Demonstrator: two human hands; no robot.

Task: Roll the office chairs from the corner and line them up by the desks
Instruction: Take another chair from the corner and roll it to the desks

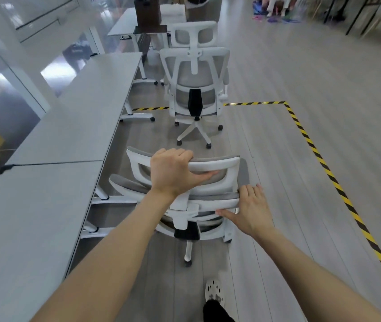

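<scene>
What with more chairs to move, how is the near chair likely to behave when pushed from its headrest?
The near chair probably rolls readily: a castor shows beneath, on smooth floor. Pushed high, where the left hand grips the headrest, it may swivel or tip forward. The right hand lying on the backrest likely steadies that.

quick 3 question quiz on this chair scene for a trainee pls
1. True or false: the left hand grips the headrest of the nearest white-framed grey mesh office chair.
2. How many more such chairs stand ahead beside the long grey desks? A one, B two, C four.
3. Fill in: the striped floor tape is yellow and ____.
Key: 1 true; 2 B, the middle chair and the far chair; 3 black.
</scene>
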